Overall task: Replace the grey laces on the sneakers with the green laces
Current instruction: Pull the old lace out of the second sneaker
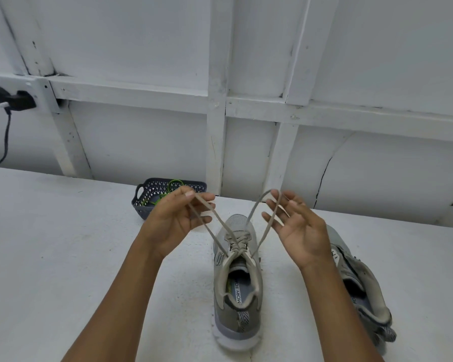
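A grey sneaker (237, 283) stands on the white table, toe pointing away from me. Its grey lace (236, 240) still crosses the eyelets, and two loops of it rise in a V toward my hands. My left hand (178, 218) pinches the left loop between thumb and fingertips. My right hand (296, 228) has its fingers spread, with the right loop hooked over the fingertips. A second grey sneaker (361, 286) lies to the right, partly hidden by my right forearm. Green laces (168, 190) lie in a dark basket (147, 202) behind my left hand.
A white panelled wall with beams runs right behind the table. A black plug and cable (11, 105) hang on the wall at far left. The table (50, 244) stretches wide to the left of the sneakers.
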`<state>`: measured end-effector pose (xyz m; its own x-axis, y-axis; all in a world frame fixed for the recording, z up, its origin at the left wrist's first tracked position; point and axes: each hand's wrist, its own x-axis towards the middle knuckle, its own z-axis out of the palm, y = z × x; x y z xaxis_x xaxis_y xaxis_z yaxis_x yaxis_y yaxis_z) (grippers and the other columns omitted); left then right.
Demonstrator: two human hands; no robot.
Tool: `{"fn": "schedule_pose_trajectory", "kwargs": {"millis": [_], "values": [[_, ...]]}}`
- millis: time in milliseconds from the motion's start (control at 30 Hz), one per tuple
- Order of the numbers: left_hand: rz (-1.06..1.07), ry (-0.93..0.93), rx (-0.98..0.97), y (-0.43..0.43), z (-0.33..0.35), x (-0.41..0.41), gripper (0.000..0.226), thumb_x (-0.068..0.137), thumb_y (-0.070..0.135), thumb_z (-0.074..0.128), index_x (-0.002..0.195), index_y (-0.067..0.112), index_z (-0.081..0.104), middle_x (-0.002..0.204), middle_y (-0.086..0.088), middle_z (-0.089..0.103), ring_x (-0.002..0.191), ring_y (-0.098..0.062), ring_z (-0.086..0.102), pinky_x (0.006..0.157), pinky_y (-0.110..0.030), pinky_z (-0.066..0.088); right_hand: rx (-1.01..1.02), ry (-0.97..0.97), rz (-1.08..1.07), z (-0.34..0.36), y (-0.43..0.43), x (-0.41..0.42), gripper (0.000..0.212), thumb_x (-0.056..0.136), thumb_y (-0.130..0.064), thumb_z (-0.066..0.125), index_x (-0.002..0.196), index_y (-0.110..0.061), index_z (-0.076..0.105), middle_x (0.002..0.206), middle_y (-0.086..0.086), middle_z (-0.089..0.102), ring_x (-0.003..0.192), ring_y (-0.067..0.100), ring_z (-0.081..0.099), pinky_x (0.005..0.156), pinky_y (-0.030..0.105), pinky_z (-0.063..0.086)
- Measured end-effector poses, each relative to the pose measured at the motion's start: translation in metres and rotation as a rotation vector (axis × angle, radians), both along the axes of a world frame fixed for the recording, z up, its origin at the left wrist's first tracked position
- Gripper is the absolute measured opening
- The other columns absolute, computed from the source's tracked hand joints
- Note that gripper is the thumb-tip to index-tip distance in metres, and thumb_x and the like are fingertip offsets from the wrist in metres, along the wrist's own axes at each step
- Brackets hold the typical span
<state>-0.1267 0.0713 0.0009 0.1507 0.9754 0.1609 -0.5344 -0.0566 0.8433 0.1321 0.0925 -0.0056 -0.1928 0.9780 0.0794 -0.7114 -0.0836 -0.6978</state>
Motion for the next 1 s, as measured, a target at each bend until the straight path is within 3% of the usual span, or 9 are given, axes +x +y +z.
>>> {"fn": "schedule_pose_trajectory", "kwargs": {"millis": [67, 167, 267, 367, 500, 600, 700, 833, 1000], "values": [[0.036, 0.011, -0.012, 0.001, 0.002, -0.002, 0.032, 0.071, 0.029, 0.083, 0.09, 0.011, 0.065, 0.115, -0.02, 0.068, 0.1, -0.032, 0.066, 0.077, -0.042, 0.058, 0.004, -0.166, -0.097, 0.0, 0.003, 0.004, 0.018, 0.088, -0.008, 0.055, 0.104, -0.012, 0.062, 0.116, 0.01, 0.069, 0.106, 0.024, 0.064, 0.095, 0.046, 0.05], [0.093, 0.035, -0.029, 0.001, 0.002, -0.004, 0.033, 0.085, 0.023, 0.064, 0.113, 0.007, 0.062, 0.126, -0.016, 0.064, 0.112, -0.029, 0.062, 0.085, -0.043, 0.057, -0.019, -0.624, -0.267, -0.003, 0.003, 0.005, 0.016, 0.093, -0.007, 0.056, 0.105, -0.012, 0.067, 0.115, 0.005, 0.071, 0.109, 0.023, 0.063, 0.092, 0.044, 0.052], [0.146, 0.139, -0.059, 0.003, -0.001, -0.005, 0.036, 0.094, 0.015, 0.056, 0.129, 0.007, 0.06, 0.13, -0.012, 0.064, 0.116, -0.027, 0.062, 0.093, -0.047, 0.053, -0.072, -1.007, -0.235, -0.01, 0.002, 0.007, 0.012, 0.094, -0.012, 0.059, 0.103, -0.015, 0.066, 0.109, 0.01, 0.07, 0.091, 0.023, 0.067, 0.079, 0.035, 0.054], [0.228, 0.421, -0.154, 0.004, -0.008, -0.003, 0.026, 0.096, 0.012, 0.057, 0.12, 0.015, 0.067, 0.122, -0.011, 0.069, 0.113, -0.03, 0.063, 0.09, -0.041, 0.054, -0.164, -1.266, 0.013, -0.018, -0.001, 0.008, 0.015, 0.094, -0.022, 0.06, 0.107, -0.014, 0.063, 0.098, 0.009, 0.071, 0.078, 0.023, 0.068, 0.077, 0.038, 0.057], [0.325, 1.082, -0.144, 0.004, -0.021, 0.003, 0.026, 0.094, 0.027, 0.066, 0.119, 0.024, 0.065, 0.12, 0.003, 0.066, 0.109, -0.014, 0.061, 0.092, -0.034, 0.048, 0.014, -1.727, -0.048, -0.023, -0.008, 0.006, 0.023, 0.092, -0.043, 0.058, 0.096, -0.021, 0.061, 0.098, -0.004, 0.065, 0.09, 0.015, 0.06, 0.077, 0.033, 0.048], [0.189, 1.261, 0.012, -0.008, -0.014, 0.015, 0.02, 0.089, 0.043, 0.069, 0.103, 0.029, 0.063, 0.109, 0.011, 0.065, 0.094, -0.003, 0.062, 0.076, -0.025, 0.05, 0.182, -1.666, -0.142, -0.012, -0.017, 0.0, 0.027, 0.088, -0.049, 0.063, 0.09, -0.023, 0.057, 0.1, -0.005, 0.058, 0.086, 0.009, 0.054, 0.071, 0.028, 0.042], [0.06, 1.456, 0.098, -0.015, -0.01, 0.033, 0.032, 0.081, 0.053, 0.073, 0.086, 0.026, 0.057, 0.092, 0.009, 0.064, 0.08, -0.008, 0.062, 0.06, -0.025, 0.045, 0.26, -1.621, -0.045, 0.002, -0.025, -0.007, 0.033, 0.078, -0.047, 0.075, 0.087, -0.023, 0.052, 0.088, -0.007, 0.057, 0.073, 0.007, 0.05, 0.061, 0.025, 0.038], [0.01, 1.756, 0.067, -0.016, -0.021, 0.048, 0.044, 0.078, 0.058, 0.07, 0.095, 0.025, 0.048, 0.094, 0.002, 0.065, 0.08, -0.019, 0.058, 0.063, -0.033, 0.047, 0.302, -1.729, 0.017, -0.009, -0.026, -0.019, 0.042, 0.072, -0.044, 0.078, 0.096, -0.024, 0.051, 0.097, -0.01, 0.056, 0.086, 0.011, 0.053, 0.07, 0.029, 0.044], [-0.034, 1.455, -0.136, -0.021, -0.031, 0.053, 0.067, 0.079, 0.04, 0.069, 0.132, 0.028, 0.031, 0.102, -0.006, 0.065, 0.069, -0.023, 0.069, 0.052, -0.04, 0.061, 0.242, -1.623, 0.099, -0.027, -0.022, -0.018, 0.057, 0.068, -0.039, 0.078, 0.116, -0.03, 0.049, 0.119, -0.01, 0.054, 0.104, 0.01, 0.055, 0.085, 0.031, 0.049]]}}
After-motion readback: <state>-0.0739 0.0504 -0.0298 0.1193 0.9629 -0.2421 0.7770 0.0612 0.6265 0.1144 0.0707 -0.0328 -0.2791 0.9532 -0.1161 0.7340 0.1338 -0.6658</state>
